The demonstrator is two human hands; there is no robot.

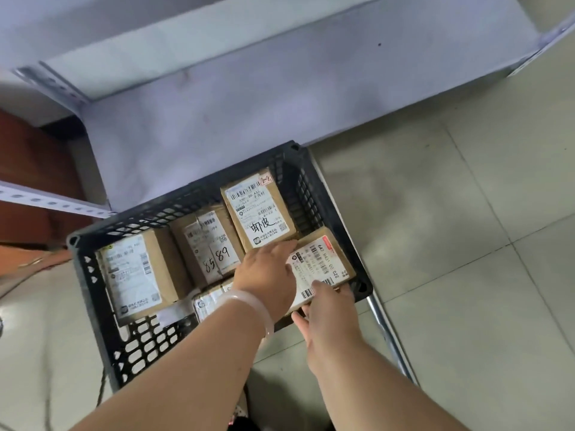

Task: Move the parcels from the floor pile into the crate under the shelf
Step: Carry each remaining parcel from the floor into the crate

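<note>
A black lattice crate (pixel 102 309) stands on the floor, half under the white shelf (pixel 217 113). Several brown cardboard parcels with white labels lie in it: one at the left (pixel 133 275), one marked "85 89" (pixel 211 241), one with handwritten characters (pixel 258 209). A parcel (pixel 323 262) rests at the crate's near right corner. My left hand (pixel 267 275), a pale bangle on its wrist, lies flat on that parcel's left side. My right hand (pixel 326 309) holds the parcel's near edge, thumb on top, fingers underneath.
Pale floor tiles (pixel 451 244) spread to the right of the crate. A metal shelf post (pixel 392 337) lies along the floor by the crate's right corner. A perforated metal rail (pixel 53 202) and a reddish-brown surface (pixel 28 188) are at the left.
</note>
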